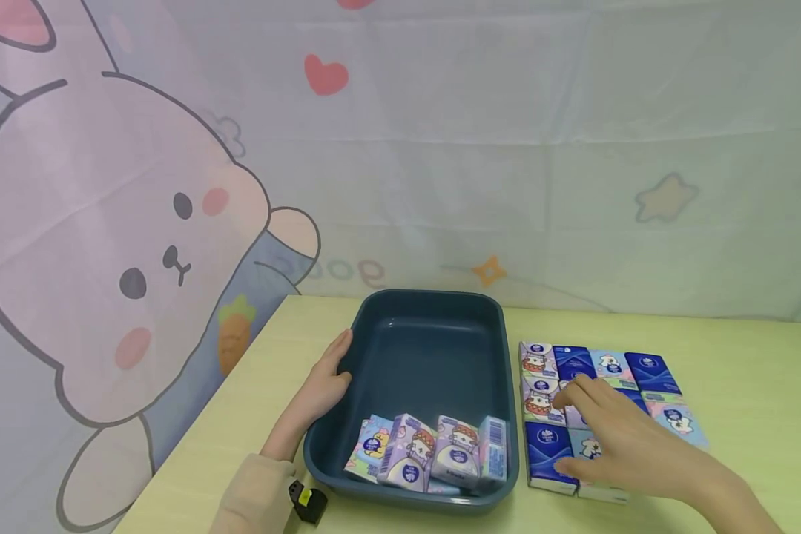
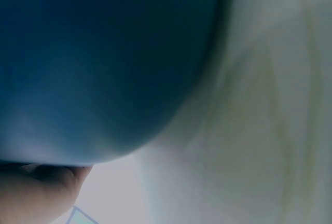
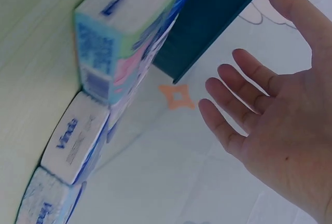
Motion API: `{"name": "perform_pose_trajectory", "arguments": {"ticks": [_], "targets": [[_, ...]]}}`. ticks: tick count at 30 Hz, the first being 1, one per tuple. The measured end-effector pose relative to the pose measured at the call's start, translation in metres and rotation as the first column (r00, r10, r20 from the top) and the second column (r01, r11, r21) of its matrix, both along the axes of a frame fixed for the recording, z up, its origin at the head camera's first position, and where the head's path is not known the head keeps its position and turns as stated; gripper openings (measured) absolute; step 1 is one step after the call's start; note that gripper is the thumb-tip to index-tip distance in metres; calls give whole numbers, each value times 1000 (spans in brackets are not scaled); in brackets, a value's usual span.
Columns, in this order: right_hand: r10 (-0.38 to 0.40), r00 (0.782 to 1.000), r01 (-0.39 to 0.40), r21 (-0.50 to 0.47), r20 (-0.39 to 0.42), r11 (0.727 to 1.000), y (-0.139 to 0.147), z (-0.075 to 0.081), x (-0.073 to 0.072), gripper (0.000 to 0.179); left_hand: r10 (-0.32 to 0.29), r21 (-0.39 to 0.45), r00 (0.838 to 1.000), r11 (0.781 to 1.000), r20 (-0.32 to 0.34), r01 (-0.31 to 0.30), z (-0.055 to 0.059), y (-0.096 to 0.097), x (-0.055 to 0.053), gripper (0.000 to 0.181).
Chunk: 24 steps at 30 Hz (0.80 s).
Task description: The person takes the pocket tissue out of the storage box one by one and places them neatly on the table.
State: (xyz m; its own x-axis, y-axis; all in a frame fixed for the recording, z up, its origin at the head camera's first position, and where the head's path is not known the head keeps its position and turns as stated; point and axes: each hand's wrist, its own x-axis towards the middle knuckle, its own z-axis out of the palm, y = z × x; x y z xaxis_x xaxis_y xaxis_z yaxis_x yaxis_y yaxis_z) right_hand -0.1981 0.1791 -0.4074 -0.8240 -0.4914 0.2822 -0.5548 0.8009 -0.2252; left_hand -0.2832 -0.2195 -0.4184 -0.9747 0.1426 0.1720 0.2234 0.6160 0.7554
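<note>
A dark blue plastic basin (image 1: 434, 356) stands on the table with several small tissue packs (image 1: 412, 452) at its near end. My left hand (image 1: 323, 382) rests against the basin's left rim, fingers stretched along it; in the left wrist view, part of that hand (image 2: 41, 193) shows below the basin wall (image 2: 104, 68). On the right, more tissue packs (image 1: 550, 452) lie side by side in a block, dark blue, lilac and light blue. My right hand (image 1: 624, 441) hovers above them, fingers spread and slightly bent, holding nothing. The right wrist view shows its bare palm (image 3: 280, 99) beside the packs (image 3: 78, 136).
A small black object with a yellow mark (image 1: 308, 501) sits by the left sleeve at the basin's near left corner. Behind the pale yellow table (image 1: 761, 386) hangs a cloth (image 1: 440, 148) printed with a rabbit, hearts and stars.
</note>
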Motion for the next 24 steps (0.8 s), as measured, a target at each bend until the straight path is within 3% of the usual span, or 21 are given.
{"name": "perform_pose_trajectory", "arguments": {"ticks": [4, 13, 24], "targets": [[-32, 997, 34, -35, 69, 999, -12, 9, 2, 62, -3, 5, 1000, 1000, -2, 3, 0, 1, -1, 68], [21, 986, -4, -99, 163, 995, -37, 14, 3, 79, -7, 10, 1000, 1000, -5, 7, 0, 3, -2, 68], [119, 989, -113, -78, 89, 991, -83, 15, 2, 78, 0, 11, 1000, 1000, 5, 0, 0, 3, -4, 69]]}}
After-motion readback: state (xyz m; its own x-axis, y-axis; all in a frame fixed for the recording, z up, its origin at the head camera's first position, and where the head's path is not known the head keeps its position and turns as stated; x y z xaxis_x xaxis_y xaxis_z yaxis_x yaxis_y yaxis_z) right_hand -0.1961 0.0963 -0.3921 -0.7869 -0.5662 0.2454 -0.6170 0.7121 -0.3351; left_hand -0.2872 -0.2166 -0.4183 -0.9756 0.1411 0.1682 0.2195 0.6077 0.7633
